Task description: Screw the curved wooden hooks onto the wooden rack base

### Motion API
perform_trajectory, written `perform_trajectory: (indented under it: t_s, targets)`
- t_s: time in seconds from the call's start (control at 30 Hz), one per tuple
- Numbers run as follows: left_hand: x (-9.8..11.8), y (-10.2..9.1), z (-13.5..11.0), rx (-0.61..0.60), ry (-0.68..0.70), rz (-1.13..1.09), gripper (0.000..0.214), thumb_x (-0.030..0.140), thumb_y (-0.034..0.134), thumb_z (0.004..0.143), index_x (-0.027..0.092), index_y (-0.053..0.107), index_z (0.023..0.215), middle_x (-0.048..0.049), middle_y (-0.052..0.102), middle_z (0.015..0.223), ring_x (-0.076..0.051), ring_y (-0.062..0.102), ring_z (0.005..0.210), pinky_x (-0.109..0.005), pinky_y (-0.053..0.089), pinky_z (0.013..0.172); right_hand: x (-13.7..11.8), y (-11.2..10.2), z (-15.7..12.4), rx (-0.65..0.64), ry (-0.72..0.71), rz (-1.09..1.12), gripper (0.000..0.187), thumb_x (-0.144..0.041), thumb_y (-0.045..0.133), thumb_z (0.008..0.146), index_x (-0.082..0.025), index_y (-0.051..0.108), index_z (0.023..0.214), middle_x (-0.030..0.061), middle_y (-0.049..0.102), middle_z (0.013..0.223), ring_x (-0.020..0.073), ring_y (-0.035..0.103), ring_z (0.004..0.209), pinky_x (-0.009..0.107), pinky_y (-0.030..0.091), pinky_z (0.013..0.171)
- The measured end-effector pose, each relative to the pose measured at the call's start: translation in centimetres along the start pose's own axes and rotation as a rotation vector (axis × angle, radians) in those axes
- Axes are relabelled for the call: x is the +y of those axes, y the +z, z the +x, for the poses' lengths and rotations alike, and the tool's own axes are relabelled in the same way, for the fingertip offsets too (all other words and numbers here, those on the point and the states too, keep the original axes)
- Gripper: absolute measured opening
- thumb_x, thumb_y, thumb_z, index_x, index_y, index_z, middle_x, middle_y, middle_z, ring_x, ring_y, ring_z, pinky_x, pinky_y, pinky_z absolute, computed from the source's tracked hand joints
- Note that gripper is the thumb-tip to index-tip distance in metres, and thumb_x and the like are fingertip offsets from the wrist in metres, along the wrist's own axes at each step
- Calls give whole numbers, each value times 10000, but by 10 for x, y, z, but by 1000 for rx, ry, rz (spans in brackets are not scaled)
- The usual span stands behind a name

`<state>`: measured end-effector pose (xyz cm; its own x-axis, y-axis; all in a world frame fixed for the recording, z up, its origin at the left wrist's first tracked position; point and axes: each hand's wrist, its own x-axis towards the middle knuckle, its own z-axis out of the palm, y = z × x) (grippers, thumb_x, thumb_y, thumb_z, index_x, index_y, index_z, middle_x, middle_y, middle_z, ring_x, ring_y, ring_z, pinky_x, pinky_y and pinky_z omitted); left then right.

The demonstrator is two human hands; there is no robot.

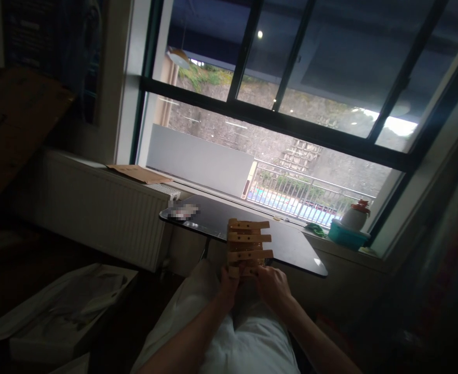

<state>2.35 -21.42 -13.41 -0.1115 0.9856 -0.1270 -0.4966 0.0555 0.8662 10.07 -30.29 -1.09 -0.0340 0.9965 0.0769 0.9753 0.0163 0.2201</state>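
Light-brown slatted piece with paired dark dots on its strips (250,239) is held between both hands over the person's lap, its strip ends pointing right and the tabletop beyond it. Largest around it is a wide, dark-framed window (275,118), through which a rough grey slope and a metal railing show outside. Left of and below the window stands a white ribbed radiator (104,202). Under the sill sits a dark, glossy table with rounded corners (297,246). An open white box (38,349) lies at the lower left. A flat brown paper envelope (137,173) rests on top of the radiator. At the right end of the sill are a teal plastic tub (346,236) and a whitish bottle with an orange-red top (354,218). Smallest are the grips: the left hand (229,285) has its fingers closed on the piece's lower left corner, while the right hand (274,284), fingers bent, seems to pinch its lower right end, though dim light blurs the fingertips.
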Motion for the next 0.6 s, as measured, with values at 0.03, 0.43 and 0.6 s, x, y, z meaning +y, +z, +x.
perform_trajectory:
  t_s: [0.03, 0.43, 0.6]
  targets:
    - [0, 0, 0, -25, -22, 3, 338, 317, 700, 773, 152, 565, 1036, -52, 678, 874, -204, 670, 707, -315, 539, 570, 2, 2, 0, 8, 23, 9, 258, -323, 515, 902, -150, 573, 1086, 62, 604, 1049, 167, 598, 894, 367, 503, 775]
    - [-1, -2, 6, -61, 81, 55, 272, 237, 578, 886, 161, 541, 1144, -64, 589, 1110, -194, 618, 903, -359, 540, 737, 8, 0, -7, 40, -222, -45, 186, -190, 482, 910, -139, 588, 1055, 62, 614, 1035, 168, 597, 907, 349, 492, 778]
    - [-2, -2, 9, 0, 115, 129, 231, 251, 571, 892, 152, 565, 1101, -57, 616, 1054, -179, 629, 864, -349, 545, 722, 4, 6, -5, 15, -210, -57, 245, -297, 535, 893, -123, 584, 1058, 66, 611, 1025, 170, 601, 890, 371, 502, 779]
